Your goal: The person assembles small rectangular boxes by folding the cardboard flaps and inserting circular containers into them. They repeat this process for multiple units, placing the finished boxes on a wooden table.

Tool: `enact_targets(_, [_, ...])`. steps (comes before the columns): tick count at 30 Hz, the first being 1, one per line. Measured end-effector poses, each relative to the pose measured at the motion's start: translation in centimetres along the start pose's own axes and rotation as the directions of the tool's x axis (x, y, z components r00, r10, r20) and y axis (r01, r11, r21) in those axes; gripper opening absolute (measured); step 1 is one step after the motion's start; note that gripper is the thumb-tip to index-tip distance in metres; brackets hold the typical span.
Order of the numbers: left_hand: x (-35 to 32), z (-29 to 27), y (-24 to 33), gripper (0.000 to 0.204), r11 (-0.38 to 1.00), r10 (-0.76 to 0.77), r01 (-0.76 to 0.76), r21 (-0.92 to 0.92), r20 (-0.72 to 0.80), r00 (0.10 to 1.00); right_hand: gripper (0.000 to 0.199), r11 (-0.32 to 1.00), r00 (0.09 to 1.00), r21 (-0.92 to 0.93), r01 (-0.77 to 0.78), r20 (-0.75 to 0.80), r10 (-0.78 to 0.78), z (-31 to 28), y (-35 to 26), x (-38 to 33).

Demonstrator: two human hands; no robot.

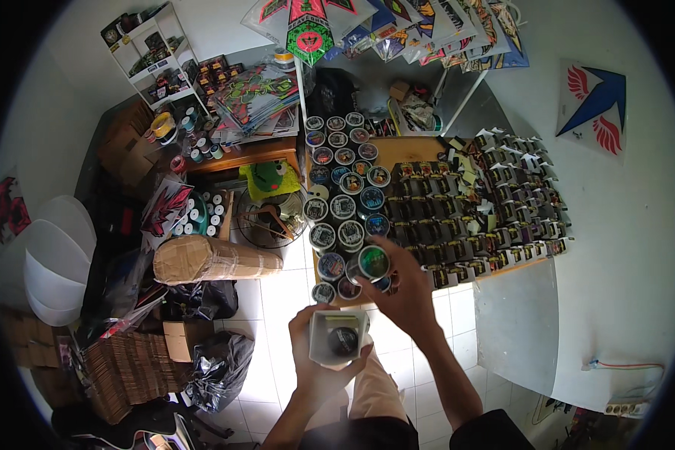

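Observation:
My left hand is wrapped round a whitish square tub in front of me, its open top facing up. Inside the tub lies a black round piece with light markings, and something yellowish shows along its far inner wall. The fingers of my right hand close round a round canister with a green top, at the near end of the table. Columns of similar round canisters with printed tops stand on the table's left side, just beyond both hands.
Rows of small dark boxes with raised flaps fill the right of the wooden table. To the left are a long taped cardboard parcel, a fan and black plastic bags. Packaged kites hang beyond the table.

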State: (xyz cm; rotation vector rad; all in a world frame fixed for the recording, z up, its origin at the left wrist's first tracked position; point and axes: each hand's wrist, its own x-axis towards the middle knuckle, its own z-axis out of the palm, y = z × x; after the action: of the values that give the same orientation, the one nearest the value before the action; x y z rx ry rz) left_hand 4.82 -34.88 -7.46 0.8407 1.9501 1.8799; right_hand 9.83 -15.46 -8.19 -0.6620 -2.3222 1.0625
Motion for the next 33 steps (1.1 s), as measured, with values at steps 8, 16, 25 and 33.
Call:
enact_targets(8, [-0.9,-1.1,8.0,0.089,0.997,-0.015,0.015,-0.072,0.0,1.0,0.069,0.941,0.997,0.338,-0.028,-0.052,0.048,-10.7,-12.7,-1.5])
enact_targets(16, [-1.7,-0.8,14.0,0.089,0.993,0.103,-0.102,-0.054,0.011,0.995,0.072,0.933,0.969,0.296,0.202,-0.196,-0.148,-15.6,-20.7,-4.8])
enact_targets(25, [-2.2,-0.4,16.3,0.093,0.984,0.173,-0.171,-0.046,0.039,0.984,0.063,0.944,0.936,0.029,0.327,-0.145,-0.32,-14.5,-24.3,-6.9])
enact_targets(33, [-3.1,-1.5,15.2,0.098,0.976,0.217,-0.217,-0.009,0.017,0.976,0.065,0.942,0.931,0.046,0.333,-0.173,-0.321,-13.8,-25.1,-7.8])
